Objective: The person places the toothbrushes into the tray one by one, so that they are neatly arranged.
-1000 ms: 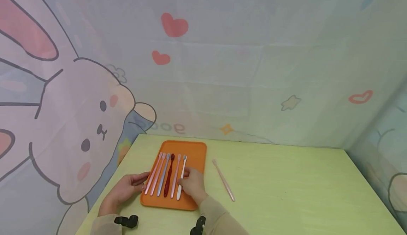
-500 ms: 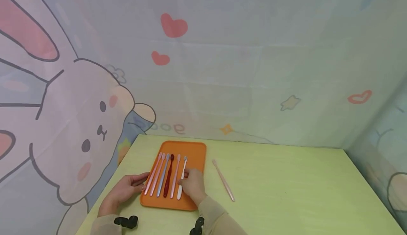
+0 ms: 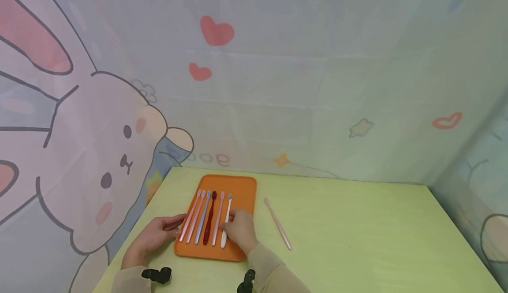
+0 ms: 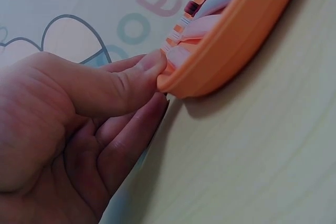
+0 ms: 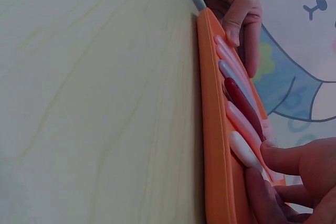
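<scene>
An orange tray [image 3: 244, 187] lies on the table with several toothbrushes side by side in it, heads toward the far end. From the left come two pink toothbrushes, a light blue toothbrush [image 3: 201, 222], a dark red toothbrush [image 3: 208, 223], another pink toothbrush [image 3: 217, 223] and a white toothbrush [image 3: 224, 240]. My left hand [image 3: 156, 235] holds the tray's left edge, thumb on the rim [image 4: 210, 72]. With thumb and fingers, my right hand [image 3: 241, 231] pinches the white toothbrush [image 5: 244, 148] at its handle; part of that handle is hidden behind the hand.
To the right of the tray, a single pale pink toothbrush [image 3: 278, 226] lies slanted on the light yellow-green table [image 3: 357, 231]. A printed cloth [image 3: 278, 86] with a rabbit and hearts hangs behind the table's far edge.
</scene>
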Demonstrator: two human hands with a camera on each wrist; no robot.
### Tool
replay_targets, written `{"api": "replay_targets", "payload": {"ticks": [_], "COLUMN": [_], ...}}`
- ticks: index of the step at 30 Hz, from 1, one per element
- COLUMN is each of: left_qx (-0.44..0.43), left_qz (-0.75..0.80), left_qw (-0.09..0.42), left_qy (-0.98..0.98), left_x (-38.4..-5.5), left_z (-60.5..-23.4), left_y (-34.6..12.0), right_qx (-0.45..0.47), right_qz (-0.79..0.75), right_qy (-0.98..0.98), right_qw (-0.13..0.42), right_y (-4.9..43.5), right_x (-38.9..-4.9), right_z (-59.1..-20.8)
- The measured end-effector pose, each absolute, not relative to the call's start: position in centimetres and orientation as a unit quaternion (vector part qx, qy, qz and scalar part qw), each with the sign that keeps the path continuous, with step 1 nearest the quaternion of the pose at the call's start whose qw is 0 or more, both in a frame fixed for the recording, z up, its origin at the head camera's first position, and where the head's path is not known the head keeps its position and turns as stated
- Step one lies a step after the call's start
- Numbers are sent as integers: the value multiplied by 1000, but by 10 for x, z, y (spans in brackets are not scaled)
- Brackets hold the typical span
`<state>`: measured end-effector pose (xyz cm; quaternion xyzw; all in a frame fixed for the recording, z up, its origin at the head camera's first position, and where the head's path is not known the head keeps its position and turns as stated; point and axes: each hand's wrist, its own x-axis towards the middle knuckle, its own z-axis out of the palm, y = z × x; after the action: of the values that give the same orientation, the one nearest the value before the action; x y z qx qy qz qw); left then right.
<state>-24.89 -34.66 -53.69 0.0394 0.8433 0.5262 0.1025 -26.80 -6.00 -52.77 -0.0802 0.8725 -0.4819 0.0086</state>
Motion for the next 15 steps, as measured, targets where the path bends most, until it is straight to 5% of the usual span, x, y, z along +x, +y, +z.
{"api": "replay_targets", "payload": {"ticks": [15], "left_qx": [66], "left_qz": [521], "left_qw": [102], "left_qy": [845], "left_x": [-249], "left_z": [-539], "left_y": [-350], "right_qx": [-94], "right_qz": [-467], "right_qy": [879], "right_qw": [11], "right_y": [-46], "right_x": [-270], "right_z": [-525]}}
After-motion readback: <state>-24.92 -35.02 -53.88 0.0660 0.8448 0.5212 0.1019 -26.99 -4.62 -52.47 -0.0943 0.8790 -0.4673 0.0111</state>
